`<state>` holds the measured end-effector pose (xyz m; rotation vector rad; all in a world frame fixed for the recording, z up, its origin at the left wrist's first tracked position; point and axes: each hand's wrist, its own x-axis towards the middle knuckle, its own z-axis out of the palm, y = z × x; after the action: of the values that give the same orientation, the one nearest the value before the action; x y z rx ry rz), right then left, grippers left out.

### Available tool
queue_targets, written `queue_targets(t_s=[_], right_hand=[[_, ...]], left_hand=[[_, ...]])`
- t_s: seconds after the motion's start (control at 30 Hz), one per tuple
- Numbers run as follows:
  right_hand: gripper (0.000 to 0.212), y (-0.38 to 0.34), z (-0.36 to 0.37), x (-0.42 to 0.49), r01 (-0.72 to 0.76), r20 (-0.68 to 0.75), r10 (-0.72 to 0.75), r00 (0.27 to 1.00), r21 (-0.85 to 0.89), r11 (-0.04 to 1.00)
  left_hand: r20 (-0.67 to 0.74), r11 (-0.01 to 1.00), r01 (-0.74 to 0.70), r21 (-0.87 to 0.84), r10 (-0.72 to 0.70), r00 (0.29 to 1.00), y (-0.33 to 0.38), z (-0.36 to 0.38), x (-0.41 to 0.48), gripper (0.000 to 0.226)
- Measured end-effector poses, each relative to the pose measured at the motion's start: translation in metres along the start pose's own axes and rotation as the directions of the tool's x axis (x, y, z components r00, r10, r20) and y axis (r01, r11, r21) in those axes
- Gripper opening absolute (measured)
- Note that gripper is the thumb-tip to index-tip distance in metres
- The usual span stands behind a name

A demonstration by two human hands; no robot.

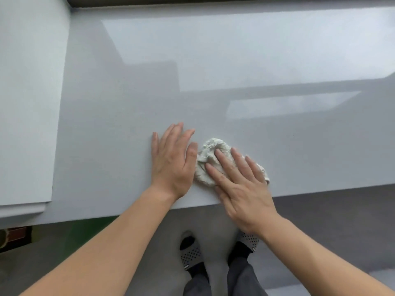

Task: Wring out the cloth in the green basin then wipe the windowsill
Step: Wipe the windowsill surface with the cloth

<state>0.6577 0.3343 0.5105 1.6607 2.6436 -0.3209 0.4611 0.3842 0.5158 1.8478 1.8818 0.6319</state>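
Crumpled white cloth [210, 161] on grey windowsill [235, 71] nr front edge, R hand [241, 184] flat on it w/ straight fingers, L hand [173, 159] flat on sill just beside, holding nothing, feet in slippers [190, 253] on floor below.

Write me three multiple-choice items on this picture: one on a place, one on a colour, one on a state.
1. Where does the cloth lie?
A. On the windowsill, near its front edge
B. On the floor
C. In a basin

2. What colour is the cloth?
A. Green
B. Off-white
C. Red

3. How is the left hand?
A. Flat on the windowsill, fingers straight
B. Curled round the cloth
C. Clenched in a fist

Answers: 1 A, the right hand presses it onto the windowsill; 2 B, its pile is pale cream-white; 3 A, its palm lies down beside the cloth.
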Motion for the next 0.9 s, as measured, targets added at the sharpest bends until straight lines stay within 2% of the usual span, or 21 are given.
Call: queue_targets(t_s=[0.07, 0.13, 0.2, 0.23, 0.27, 0.3, 0.37, 0.43, 0.47, 0.5, 0.53, 0.6, 0.63, 0.67, 0.7, 0.77, 0.83, 0.9], right_hand=[[0.052, 0.04, -0.007, -0.005, -0.04, -0.004, 0.04, 0.999, -0.008, 0.999], [0.054, 0.077, -0.018, -0.002, -0.278, -0.027, 0.278, 0.96, 0.016, 0.961], [0.058, 0.086, -0.026, 0.007, -0.547, -0.019, 0.551, 0.834, 0.091, 0.832], [0.059, 0.077, -0.027, 0.012, -0.613, -0.007, 0.618, 0.786, 0.118, 0.781], [0.06, 0.062, -0.026, 0.014, -0.617, 0.014, 0.621, 0.784, 0.124, 0.777], [0.06, 0.044, -0.024, 0.011, -0.558, 0.026, 0.559, 0.828, 0.119, 0.821], [0.057, 0.022, -0.016, -0.005, -0.318, 0.047, 0.316, 0.948, 0.049, 0.947], [0.055, 0.036, -0.017, -0.014, -0.14, 0.073, 0.141, 0.987, -0.017, 0.99], [0.055, 0.052, -0.019, -0.01, -0.123, 0.074, 0.125, 0.989, -0.034, 0.992], [0.056, 0.07, -0.022, -0.003, -0.17, 0.069, 0.172, 0.983, -0.035, 0.985], [0.057, 0.085, -0.026, 0.008, -0.277, 0.057, 0.277, 0.959, -0.011, 0.961], [0.056, 0.103, -0.034, 0.037, -0.531, 0.044, 0.529, 0.847, 0.084, 0.843], [0.055, 0.1, -0.034, 0.05, -0.6, 0.042, 0.599, 0.8, 0.101, 0.794], [0.055, 0.09, -0.033, 0.059, -0.61, 0.044, 0.608, 0.792, 0.097, 0.787], [0.056, 0.076, -0.032, 0.063, -0.558, 0.045, 0.557, 0.83, 0.087, 0.825], [0.058, 0.052, -0.028, 0.059, -0.319, 0.039, 0.317, 0.948, 0.075, 0.945], [0.056, 0.047, -0.024, 0.051, -0.146, 0.032, 0.146, 0.989, 0.026, 0.989], [0.054, 0.061, -0.024, 0.056, -0.082, 0.014, 0.082, 0.997, -0.03, 0.996]], left_hand=[[0.023, 0.998, -0.002, 0.067, 0.001, 1.0, 0.002, 0.005, -0.002, 0.062], [0.057, 0.981, -0.021, 0.193, 0.01, 0.998, 0.003, 0.009, -0.003, 0.063], [0.094, 0.961, -0.025, 0.276, -0.002, 0.996, 0.003, 0.011, -0.003, 0.062], [0.104, 0.953, -0.025, 0.302, -0.007, 0.995, 0.004, 0.013, -0.003, 0.062], [0.109, 0.948, -0.024, 0.317, -0.011, 0.994, 0.005, 0.013, -0.003, 0.061], [0.11, 0.946, -0.025, 0.323, -0.011, 0.994, 0.005, 0.013, -0.003, 0.061], [0.096, 0.947, -0.028, 0.319, -0.003, 0.995, 0.004, 0.013, -0.004, 0.06], [0.087, 0.952, -0.029, 0.305, 0.003, 0.996, 0.004, 0.013, -0.005, 0.058], [0.077, 0.954, -0.025, 0.299, 0.002, 0.997, 0.005, 0.014, -0.004, 0.057], [0.061, 0.956, -0.016, 0.294, -0.002, 0.998, 0.006, 0.014, -0.004, 0.055], [0.04, 0.958, -0.005, 0.286, -0.007, 0.999, 0.008, 0.014, -0.002, 0.054], [-0.012, 0.966, 0.024, 0.256, -0.022, 1.0, 0.012, 0.013, 0.002, 0.05], [-0.045, 0.973, 0.049, 0.228, -0.039, 0.998, 0.015, 0.013, 0.006, 0.048], [-0.078, 0.979, 0.076, 0.191, -0.062, 0.995, 0.017, 0.012, 0.013, 0.047], [-0.108, 0.983, 0.1, 0.156, -0.083, 0.991, 0.019, 0.012, 0.021, 0.048], [-0.137, 0.983, 0.132, 0.126, -0.115, 0.984, 0.02, 0.012, 0.041, 0.052], [-0.096, 0.973, 0.173, 0.153, -0.16, 0.982, 0.017, 0.014, 0.06, 0.059], [-0.045, 0.952, 0.197, 0.232, -0.192, 0.98, 0.013, 0.018, 0.067, 0.063]])
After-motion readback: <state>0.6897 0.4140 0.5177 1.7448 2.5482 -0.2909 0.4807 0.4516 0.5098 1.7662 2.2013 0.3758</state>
